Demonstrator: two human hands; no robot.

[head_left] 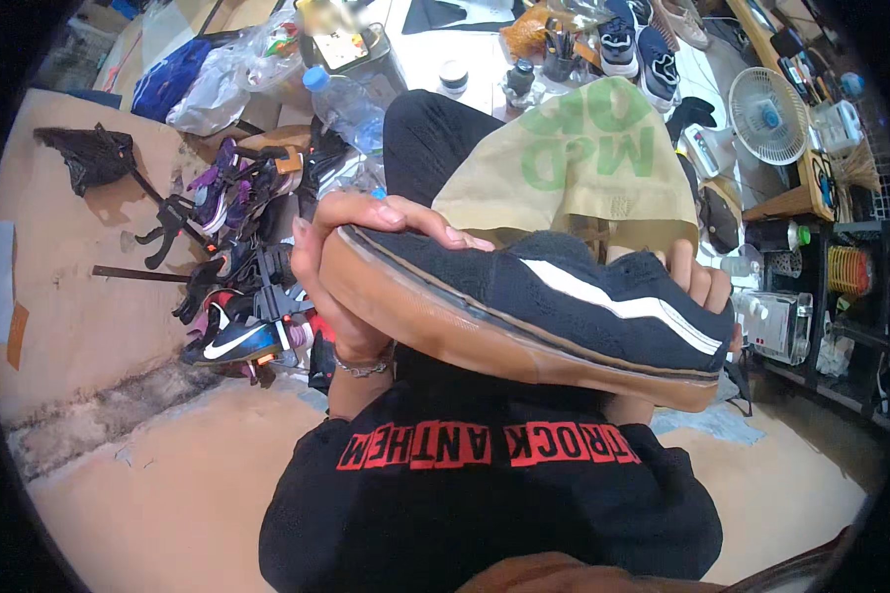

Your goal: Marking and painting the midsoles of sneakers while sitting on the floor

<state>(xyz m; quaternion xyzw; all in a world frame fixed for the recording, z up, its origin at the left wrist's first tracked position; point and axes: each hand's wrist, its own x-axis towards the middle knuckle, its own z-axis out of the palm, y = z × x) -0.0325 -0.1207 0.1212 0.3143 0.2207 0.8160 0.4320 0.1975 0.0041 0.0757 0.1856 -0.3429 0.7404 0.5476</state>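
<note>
Held up close before my chest is a black sneaker (pixel 574 296) with a white wavy side stripe and a thick tan gum sole (pixel 465 326). It lies on a slant, toe to the left, heel to the right. My left hand (pixel 351 232) wraps the toe end, its thumb side and fingers over the upper and sole edge. Around the heel end curl the fingers of my right hand (pixel 700 275), the palm hidden behind the shoe. Dark and brownish lines run along the seam where sole meets upper. Beneath, a beige cloth with green lettering (pixel 603 148) covers my lap.
Several shoes and clamps, one a blue sneaker (pixel 237 341), crowd the floor at left. A water bottle (pixel 346 104), a small jar (pixel 453 77) and dark sneakers (pixel 618 44) stand farther ahead. At right are a white fan (pixel 767 114) and a dark shelf (pixel 855 296).
</note>
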